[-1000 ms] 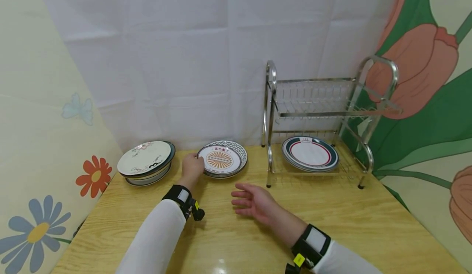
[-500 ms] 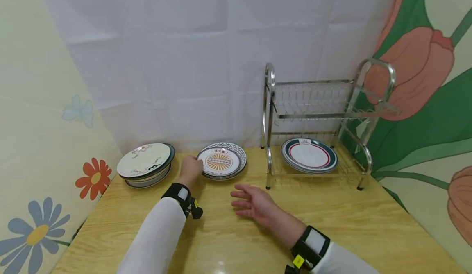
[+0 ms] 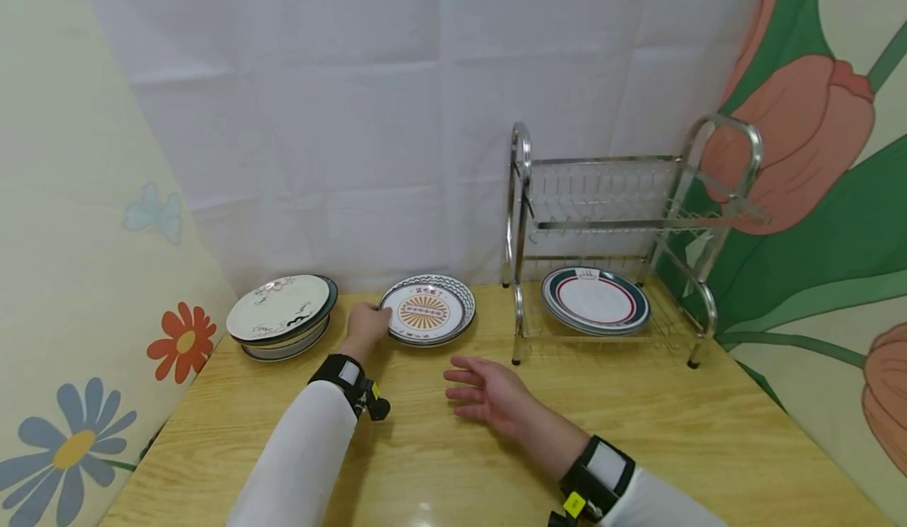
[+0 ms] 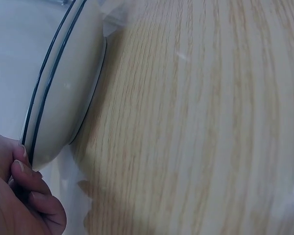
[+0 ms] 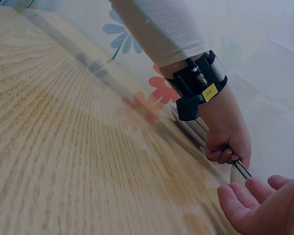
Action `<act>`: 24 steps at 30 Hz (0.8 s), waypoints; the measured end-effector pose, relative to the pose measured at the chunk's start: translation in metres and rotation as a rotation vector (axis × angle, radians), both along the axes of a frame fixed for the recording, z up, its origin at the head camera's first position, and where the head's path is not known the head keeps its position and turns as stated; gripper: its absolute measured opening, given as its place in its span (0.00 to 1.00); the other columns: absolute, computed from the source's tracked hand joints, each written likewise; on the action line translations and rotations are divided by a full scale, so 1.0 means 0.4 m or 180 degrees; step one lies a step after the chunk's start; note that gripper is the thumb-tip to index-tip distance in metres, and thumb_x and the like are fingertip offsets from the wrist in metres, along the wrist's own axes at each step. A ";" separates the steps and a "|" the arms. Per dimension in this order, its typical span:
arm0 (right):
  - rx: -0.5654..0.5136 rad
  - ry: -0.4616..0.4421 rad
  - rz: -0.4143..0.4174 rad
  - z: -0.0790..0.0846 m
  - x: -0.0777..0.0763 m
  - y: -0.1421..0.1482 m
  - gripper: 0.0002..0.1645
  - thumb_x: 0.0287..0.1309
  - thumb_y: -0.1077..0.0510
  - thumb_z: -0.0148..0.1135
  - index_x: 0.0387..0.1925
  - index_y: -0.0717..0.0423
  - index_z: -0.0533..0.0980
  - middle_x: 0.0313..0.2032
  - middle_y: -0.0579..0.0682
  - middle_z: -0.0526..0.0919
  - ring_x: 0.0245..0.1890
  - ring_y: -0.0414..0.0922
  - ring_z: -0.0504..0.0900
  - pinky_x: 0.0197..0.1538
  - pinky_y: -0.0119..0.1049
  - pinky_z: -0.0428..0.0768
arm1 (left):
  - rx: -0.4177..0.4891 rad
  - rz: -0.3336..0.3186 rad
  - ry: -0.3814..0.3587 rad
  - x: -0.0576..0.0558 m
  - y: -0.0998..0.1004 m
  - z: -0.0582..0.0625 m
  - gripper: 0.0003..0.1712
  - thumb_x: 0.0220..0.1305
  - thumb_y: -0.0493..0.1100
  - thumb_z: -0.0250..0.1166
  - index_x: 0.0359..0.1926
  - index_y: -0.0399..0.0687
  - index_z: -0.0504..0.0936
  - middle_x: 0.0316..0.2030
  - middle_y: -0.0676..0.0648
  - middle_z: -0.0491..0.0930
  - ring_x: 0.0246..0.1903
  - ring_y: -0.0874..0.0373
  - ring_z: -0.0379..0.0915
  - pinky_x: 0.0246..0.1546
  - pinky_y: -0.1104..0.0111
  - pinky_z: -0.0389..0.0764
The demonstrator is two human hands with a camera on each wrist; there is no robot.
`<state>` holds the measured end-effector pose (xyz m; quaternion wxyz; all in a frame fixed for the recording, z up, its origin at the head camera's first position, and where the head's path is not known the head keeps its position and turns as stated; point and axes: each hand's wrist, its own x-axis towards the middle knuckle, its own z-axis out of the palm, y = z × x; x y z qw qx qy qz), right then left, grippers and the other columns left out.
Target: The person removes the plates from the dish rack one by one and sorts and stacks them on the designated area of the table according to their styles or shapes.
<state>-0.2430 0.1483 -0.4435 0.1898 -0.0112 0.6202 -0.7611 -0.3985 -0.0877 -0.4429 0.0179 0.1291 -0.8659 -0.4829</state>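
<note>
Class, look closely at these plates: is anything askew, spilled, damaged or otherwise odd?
Slightly askew: at far left, the cream plate sits off-centre over the dark-rimmed plate, whose edge peeks out on the picture's right, so the two look misaligned. No spill or breakage shows.

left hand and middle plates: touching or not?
Touching. The left wrist view shows it: the left hand pinches the middle plates at the rim, with no gap.
</note>
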 end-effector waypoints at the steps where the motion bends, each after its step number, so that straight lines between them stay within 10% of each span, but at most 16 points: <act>1: 0.0003 -0.0002 0.0003 -0.001 -0.001 -0.001 0.34 0.81 0.49 0.37 0.76 0.65 0.58 0.73 0.68 0.67 0.66 0.63 0.77 0.61 0.54 0.82 | 0.0020 -0.0007 -0.0011 -0.001 -0.002 -0.002 0.28 0.73 0.48 0.58 0.63 0.31 0.78 0.59 0.33 0.80 0.57 0.43 0.78 0.58 0.53 0.80; 7: 0.0045 0.0036 -0.0030 -0.005 -0.004 -0.008 0.33 0.81 0.49 0.36 0.76 0.65 0.59 0.72 0.67 0.69 0.64 0.62 0.79 0.58 0.52 0.84 | 0.0185 -0.0037 -0.0099 -0.008 -0.014 -0.011 0.31 0.75 0.53 0.57 0.66 0.33 0.76 0.62 0.33 0.78 0.60 0.43 0.75 0.62 0.52 0.78; 13: 0.0053 0.0059 -0.0155 0.007 -0.004 -0.016 0.32 0.81 0.49 0.38 0.74 0.64 0.63 0.70 0.66 0.72 0.58 0.55 0.84 0.54 0.47 0.85 | 0.0322 -0.0006 -0.0026 -0.005 -0.027 -0.015 0.30 0.75 0.54 0.55 0.66 0.37 0.76 0.52 0.37 0.80 0.41 0.51 0.78 0.38 0.66 0.78; 24: 0.0287 0.0385 -0.0206 0.084 -0.011 0.014 0.31 0.82 0.46 0.36 0.71 0.60 0.68 0.66 0.62 0.78 0.54 0.47 0.85 0.59 0.51 0.83 | 0.0774 -0.0274 0.0373 0.066 0.007 0.046 0.30 0.74 0.48 0.58 0.72 0.41 0.71 0.36 0.39 0.86 0.24 0.60 0.79 0.28 0.70 0.81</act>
